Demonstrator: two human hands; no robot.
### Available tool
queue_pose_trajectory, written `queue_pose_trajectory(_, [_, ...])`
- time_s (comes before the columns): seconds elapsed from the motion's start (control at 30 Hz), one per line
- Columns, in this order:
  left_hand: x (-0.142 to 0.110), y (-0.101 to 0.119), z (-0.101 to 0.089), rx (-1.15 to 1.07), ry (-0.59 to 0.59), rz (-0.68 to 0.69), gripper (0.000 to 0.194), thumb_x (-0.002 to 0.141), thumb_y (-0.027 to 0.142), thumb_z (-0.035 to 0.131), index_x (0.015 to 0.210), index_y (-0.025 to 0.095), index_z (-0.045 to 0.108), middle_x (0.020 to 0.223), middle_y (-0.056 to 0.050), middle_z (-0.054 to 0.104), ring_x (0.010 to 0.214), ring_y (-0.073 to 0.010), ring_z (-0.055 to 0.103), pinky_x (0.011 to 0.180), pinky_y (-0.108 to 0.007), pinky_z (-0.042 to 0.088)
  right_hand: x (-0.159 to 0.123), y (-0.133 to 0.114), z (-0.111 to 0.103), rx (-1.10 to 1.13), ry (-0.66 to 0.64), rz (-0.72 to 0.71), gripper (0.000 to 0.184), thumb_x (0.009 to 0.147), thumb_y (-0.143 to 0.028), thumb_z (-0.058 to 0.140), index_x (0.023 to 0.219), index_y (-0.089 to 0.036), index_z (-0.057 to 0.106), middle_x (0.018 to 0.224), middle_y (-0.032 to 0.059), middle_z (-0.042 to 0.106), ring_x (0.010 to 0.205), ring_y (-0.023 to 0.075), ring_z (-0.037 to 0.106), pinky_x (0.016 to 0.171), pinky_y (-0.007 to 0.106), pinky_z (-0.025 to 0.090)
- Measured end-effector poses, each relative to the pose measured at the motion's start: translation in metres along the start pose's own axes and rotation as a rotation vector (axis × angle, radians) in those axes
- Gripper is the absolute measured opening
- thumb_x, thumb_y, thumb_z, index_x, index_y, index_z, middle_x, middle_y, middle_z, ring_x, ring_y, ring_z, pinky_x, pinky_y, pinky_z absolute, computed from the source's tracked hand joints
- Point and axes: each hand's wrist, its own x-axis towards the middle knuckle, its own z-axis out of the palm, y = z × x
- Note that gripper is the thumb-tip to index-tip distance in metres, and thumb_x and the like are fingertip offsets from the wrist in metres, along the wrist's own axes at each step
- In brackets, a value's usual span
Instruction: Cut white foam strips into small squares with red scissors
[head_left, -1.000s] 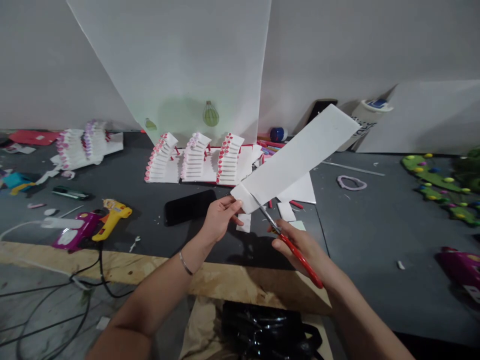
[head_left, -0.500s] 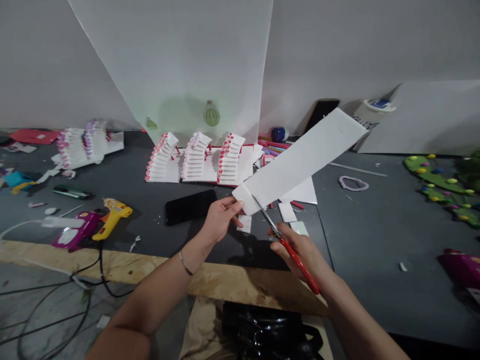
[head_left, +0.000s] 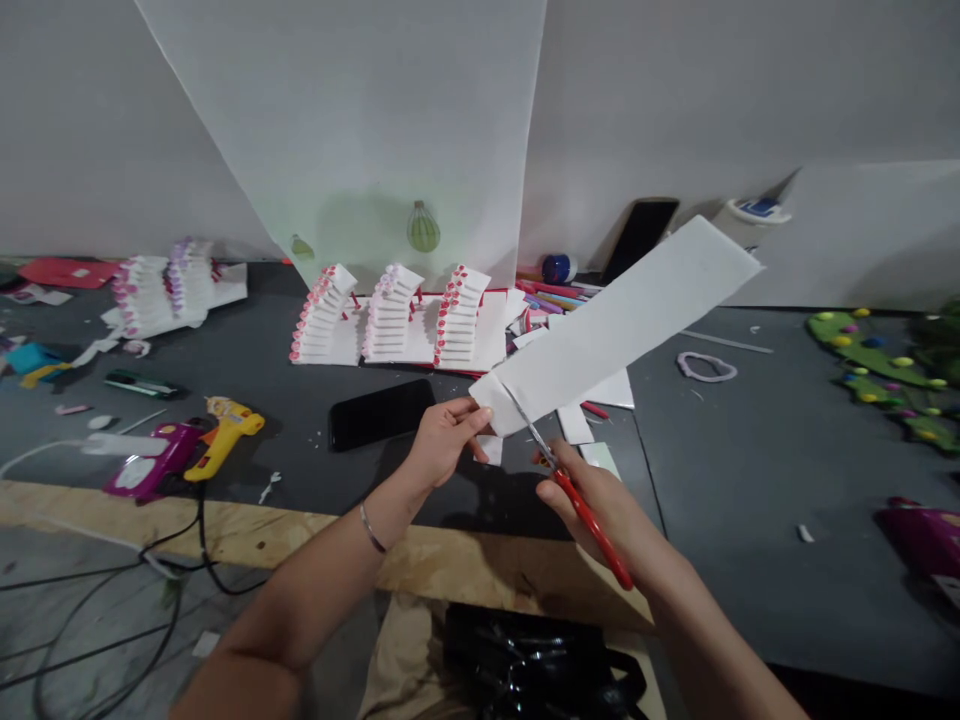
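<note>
A long white strip of foam or card (head_left: 630, 315) is held up over the table, slanting toward the upper right. My left hand (head_left: 446, 435) pinches its lower left end between thumb and fingers. In my right hand (head_left: 589, 490) are red-handled scissors (head_left: 592, 525), fingers wrapped round the grips. The scissor blades lie across the strip near its left end, one blade showing on top of it. Beneath the left hand, partly covered, lies a small white piece (head_left: 491, 449). A black phone (head_left: 381, 415) rests just left of that hand.
Three white fans of cotton swabs with red and pink tips (head_left: 459, 320) stand behind. A yellow glue gun (head_left: 225, 435), purple power strip (head_left: 154, 460) and stapler (head_left: 142, 384) lie left. Rightward are a hair band (head_left: 705, 367) and a green decorated piece (head_left: 862, 345). The wooden table edge (head_left: 450, 570) runs in front.
The strip's far end has swung to the right and tipped lower, now covering much of the white cup. The scissors have turned slightly more upright, their blades still across the strip.
</note>
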Motion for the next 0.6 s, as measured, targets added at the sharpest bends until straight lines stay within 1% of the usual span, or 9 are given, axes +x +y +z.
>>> queue_pose_trajectory(0.13, [-0.0008, 0.0014, -0.0004, -0.001, 0.005, -0.003, 0.039, 0.062, 0.041, 0.078, 0.088, 0.011, 0.074, 0.078, -0.01, 0.073, 0.067, -0.0192, 0.069, 0.038, -0.018, 0.048, 0.0013, -0.0005, 0.0016, -0.032, 0.042, -0.003, 0.04, 0.087, -0.062, 0.043, 0.096, -0.024, 0.053, 0.059, 0.0015, 0.058, 0.049, 0.019, 0.055, 0.05, 0.028, 0.037])
queue_pose_trajectory(0.33, [-0.0009, 0.0004, -0.0001, -0.016, -0.001, -0.004, 0.039, 0.063, 0.04, 0.078, 0.088, 0.011, 0.074, 0.077, -0.01, 0.073, 0.068, -0.0191, 0.069, 0.038, -0.017, 0.048, 0.0008, 0.0006, 0.0014, -0.084, 0.058, 0.014, 0.046, 0.086, -0.067, 0.04, 0.095, -0.023, 0.054, 0.056, 0.0007, 0.057, 0.049, 0.0188, 0.054, 0.049, 0.027, 0.037])
queue_pose_trajectory(0.47, [-0.0012, -0.0001, 0.0007, -0.026, -0.011, 0.004, 0.036, 0.063, 0.04, 0.078, 0.085, 0.011, 0.074, 0.075, -0.009, 0.072, 0.064, -0.0166, 0.067, 0.036, -0.016, 0.047, -0.0001, 0.0008, 0.002, -0.084, 0.034, 0.024, 0.042, 0.087, -0.063, 0.041, 0.093, -0.024, 0.053, 0.056, 0.0007, 0.057, 0.048, 0.0183, 0.053, 0.05, 0.028, 0.038])
queue_pose_trajectory(0.6, [-0.0017, -0.0014, 0.0016, -0.015, -0.023, 0.01, 0.034, 0.065, 0.038, 0.078, 0.085, 0.011, 0.074, 0.076, -0.009, 0.072, 0.063, -0.0157, 0.065, 0.036, -0.017, 0.047, 0.001, 0.0, 0.0027, -0.107, -0.006, 0.05, 0.04, 0.086, -0.058, 0.041, 0.098, -0.022, 0.052, 0.058, 0.0033, 0.058, 0.05, 0.0219, 0.056, 0.049, 0.03, 0.037])
